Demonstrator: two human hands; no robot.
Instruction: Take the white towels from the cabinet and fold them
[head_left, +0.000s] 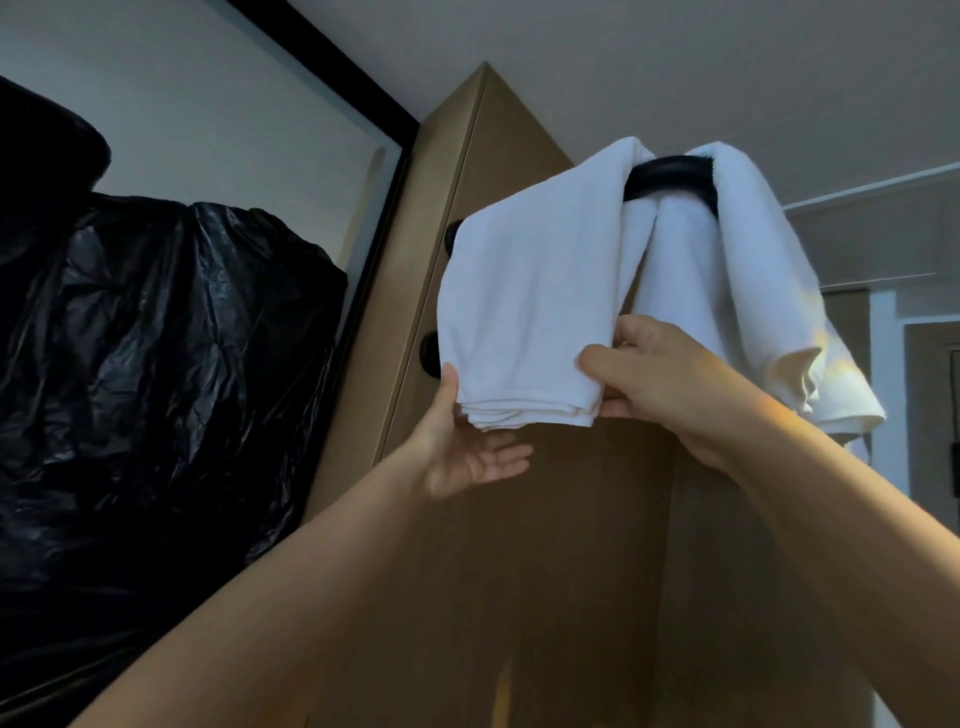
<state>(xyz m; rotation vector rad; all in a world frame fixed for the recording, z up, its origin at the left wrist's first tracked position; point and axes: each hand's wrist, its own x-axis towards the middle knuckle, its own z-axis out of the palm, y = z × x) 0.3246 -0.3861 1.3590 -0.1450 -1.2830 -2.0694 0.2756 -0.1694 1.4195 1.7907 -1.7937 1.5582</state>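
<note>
View tilts up along a tall brown cabinet (571, 545), centre frame, under a pale ceiling (675, 62).

White towels (644, 249): white terry cloth hung over one black curved bar (670, 174) high on the cabinet front. It falls in two drapes. Whether that is one towel or two cannot be told.
- left drape (530, 312): hangs down and left, doubled over; several stacked hem edges show at its bottom.
- right drape (753, 270): hangs down and right, its lower end loose and rumpled, off past the cabinet's right edge.

Hands, two, both bare and raised to the bottom of the left drape.
- left hand (462, 452): palm up, fingers straight and spread just under the hem, thumb upright against the drape's lower left edge. Not gripping.
- right hand (660, 374): pinches the drape's lower right corner, thumb on the near face, fingers curled behind the cloth.

Other counts:
- round black knobs, two, on the cabinet's left side: upper knob (452, 236) half hidden by the cloth, lower knob (429, 354) just left of the hem.
- black plastic sheeting (156, 338), one crumpled glossy mass, fills the left of the scene.
- black frame (332, 73), one, runs diagonally between sheeting and cabinet.
</note>
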